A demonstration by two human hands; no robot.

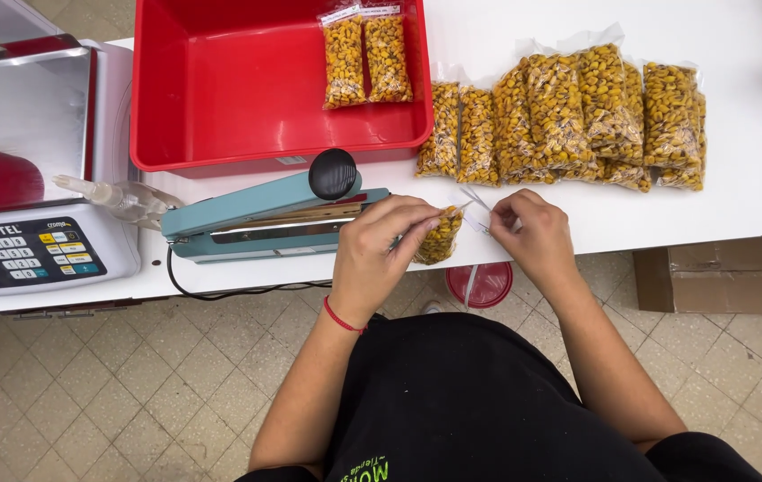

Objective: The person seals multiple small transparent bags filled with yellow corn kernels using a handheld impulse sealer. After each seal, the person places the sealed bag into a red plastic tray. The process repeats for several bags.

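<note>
Sitting at nine o'clock on the white counter (pixel 738 196), a scale (pixel 33 250) neighbours the teal heat sealer (pixel 260 219). At centre, the left hand (pixel 381 254) pinches a small bag of yellow kernels (pixel 440 237); the right hand (pixel 532 236) grips its clear top. Filled bags (pixel 577 116) lie at one o'clock.

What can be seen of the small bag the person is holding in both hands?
The small bag is clear plastic, filled with yellow-orange kernels. It hangs at the white table edge, just right of the blue heat sealer. The left hand grips its side, and the right hand pinches its open, unfilled top, which points right.
</note>
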